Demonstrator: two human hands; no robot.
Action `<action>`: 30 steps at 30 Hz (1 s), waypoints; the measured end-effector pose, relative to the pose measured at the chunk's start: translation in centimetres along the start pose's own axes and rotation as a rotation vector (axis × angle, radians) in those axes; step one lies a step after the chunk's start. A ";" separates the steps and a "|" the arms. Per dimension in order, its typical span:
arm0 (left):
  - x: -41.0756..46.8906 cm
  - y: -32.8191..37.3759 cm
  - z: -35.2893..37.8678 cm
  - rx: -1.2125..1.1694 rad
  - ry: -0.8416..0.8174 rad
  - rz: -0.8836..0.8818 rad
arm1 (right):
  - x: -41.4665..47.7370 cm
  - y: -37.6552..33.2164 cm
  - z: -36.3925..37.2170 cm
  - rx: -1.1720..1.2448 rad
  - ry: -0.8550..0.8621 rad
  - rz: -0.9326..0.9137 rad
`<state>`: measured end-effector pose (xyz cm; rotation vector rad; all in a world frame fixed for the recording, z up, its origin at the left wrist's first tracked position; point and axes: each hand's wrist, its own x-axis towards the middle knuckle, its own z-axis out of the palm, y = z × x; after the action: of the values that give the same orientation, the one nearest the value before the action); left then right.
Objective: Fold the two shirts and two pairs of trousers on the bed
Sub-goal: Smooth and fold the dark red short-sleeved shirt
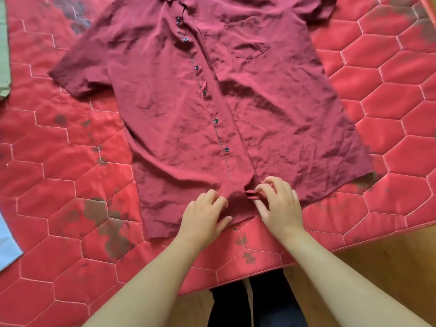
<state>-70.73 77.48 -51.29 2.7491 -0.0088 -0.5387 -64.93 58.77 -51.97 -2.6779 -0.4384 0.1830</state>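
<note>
While clutching the wrinkled maroon button-front shirt (184,119) by its hem with curled left hand (203,215), pinching a small fold with right hand (280,205).

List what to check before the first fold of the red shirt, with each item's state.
1. The red shirt lies front up on the mattress: ok.
2. Creases smoothed: not ok, body wrinkled.
3. The hem flat: not ok, right hand pinches a bunched bit by the placket.
4. Grip of left hand on hem: cannot tell, fingers curl on the cloth.
5. The green cloth apart from shirt: ok.
</note>
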 end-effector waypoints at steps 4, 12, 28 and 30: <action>0.0 -0.2 1.0 -0.013 -0.056 -0.043 | -0.4 0.3 -0.1 -0.006 -0.057 -0.095; -0.1 -0.9 -0.3 -0.343 0.135 -0.135 | -1.2 0.9 0.5 -0.003 -0.106 -0.098; 0.1 -1.5 -5.3 -0.450 0.323 -0.208 | -0.7 -1.4 0.9 -0.016 -0.178 -0.081; 0.4 -1.7 -5.3 -0.442 0.314 -0.196 | -0.7 -0.9 1.1 0.033 -0.162 -0.087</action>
<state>-68.52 80.75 -47.37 2.3772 0.4088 -0.1269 -66.07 59.70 -52.51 -2.6162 -0.5949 0.3796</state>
